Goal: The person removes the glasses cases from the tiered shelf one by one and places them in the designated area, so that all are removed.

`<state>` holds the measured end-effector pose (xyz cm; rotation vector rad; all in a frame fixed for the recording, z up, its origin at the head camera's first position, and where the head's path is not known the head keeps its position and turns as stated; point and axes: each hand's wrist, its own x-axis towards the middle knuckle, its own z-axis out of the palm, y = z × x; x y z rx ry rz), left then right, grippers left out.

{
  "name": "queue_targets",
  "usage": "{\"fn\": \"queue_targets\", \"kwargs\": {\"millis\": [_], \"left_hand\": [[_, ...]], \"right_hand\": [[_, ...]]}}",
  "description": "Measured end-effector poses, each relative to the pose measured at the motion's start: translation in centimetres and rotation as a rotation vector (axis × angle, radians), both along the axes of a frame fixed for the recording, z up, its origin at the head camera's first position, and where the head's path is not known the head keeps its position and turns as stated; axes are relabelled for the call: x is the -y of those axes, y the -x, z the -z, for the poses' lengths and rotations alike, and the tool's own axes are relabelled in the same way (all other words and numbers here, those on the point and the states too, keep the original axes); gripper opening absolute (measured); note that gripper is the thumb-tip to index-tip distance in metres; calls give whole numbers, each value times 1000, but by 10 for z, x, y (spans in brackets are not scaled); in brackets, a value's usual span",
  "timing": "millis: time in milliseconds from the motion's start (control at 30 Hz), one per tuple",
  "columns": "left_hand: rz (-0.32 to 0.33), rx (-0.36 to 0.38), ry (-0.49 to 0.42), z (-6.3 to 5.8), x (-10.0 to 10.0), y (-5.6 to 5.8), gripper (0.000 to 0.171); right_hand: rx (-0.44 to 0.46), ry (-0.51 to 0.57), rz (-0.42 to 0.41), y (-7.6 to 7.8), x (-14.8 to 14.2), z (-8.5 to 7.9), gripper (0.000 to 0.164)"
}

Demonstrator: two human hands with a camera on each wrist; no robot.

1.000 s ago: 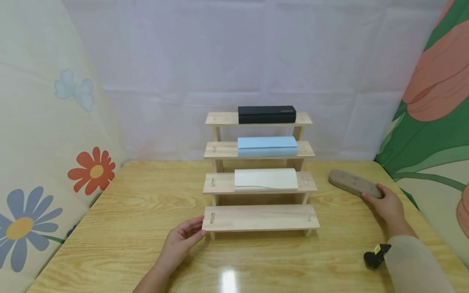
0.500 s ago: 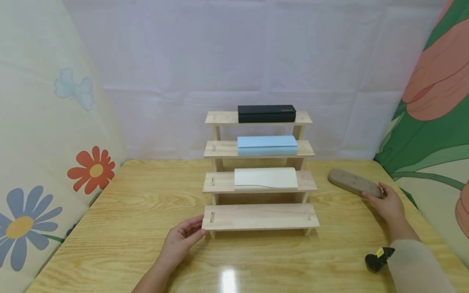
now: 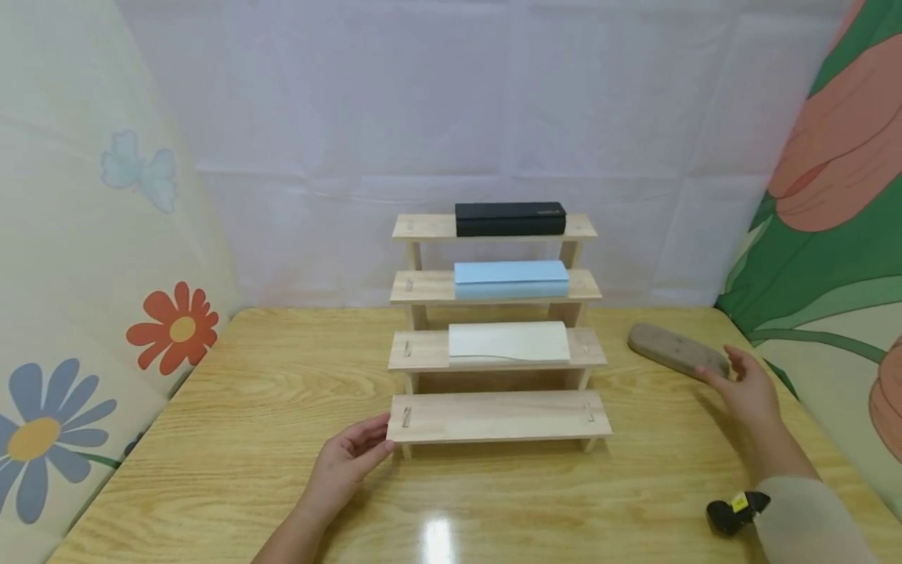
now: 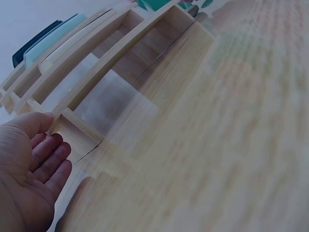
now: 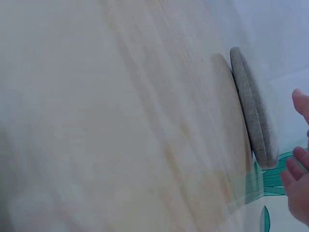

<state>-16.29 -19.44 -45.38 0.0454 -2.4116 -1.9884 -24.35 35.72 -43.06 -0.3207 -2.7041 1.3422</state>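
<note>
Left grip [image 3: 345,458] has thumb and fingers pinching the wooden step rack [image 3: 500,417] at its lowest left end. Right grip [image 3: 751,394] looks loose to me, fingers apart just beside the brown case [image 3: 675,349] lying on the surface [image 3: 317,352]. Climbing back up the rack: white case [image 3: 509,341], blue case [image 3: 511,280], black case [image 3: 510,219] on top.

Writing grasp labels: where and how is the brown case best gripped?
I'd grip the brown case across its middle, from above and the right, thumb and fingers on opposite long sides. It is long and slim with rounded ends, so the narrow width likely pinches best. The wooden stand sits to its left; the right hand is by its near, right end.
</note>
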Motion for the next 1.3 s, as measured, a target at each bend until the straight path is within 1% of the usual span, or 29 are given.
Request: {"fn": "queue_targets", "kwargs": {"millis": [133, 433, 767, 867, 1233, 1300], "left_hand": [[4, -7, -3, 1, 0, 0, 43], [-13, 8, 11, 1, 1, 0, 42], [-3, 4, 25, 3, 2, 0, 44], [-4, 6, 17, 3, 2, 1, 43], [-6, 4, 14, 2, 1, 1, 42], [-5, 2, 17, 2, 1, 0, 43]], "right_hand": [[-18, 34, -3, -5, 3, -2, 84], [-82, 11, -16, -12, 18, -8, 81], [-224, 3, -51, -15, 35, -17, 70], [-257, 10, -73, -16, 39, -20, 68], [-284, 42, -167, -18, 58, -34, 67], [-276, 37, -181, -18, 63, -37, 67]]}}
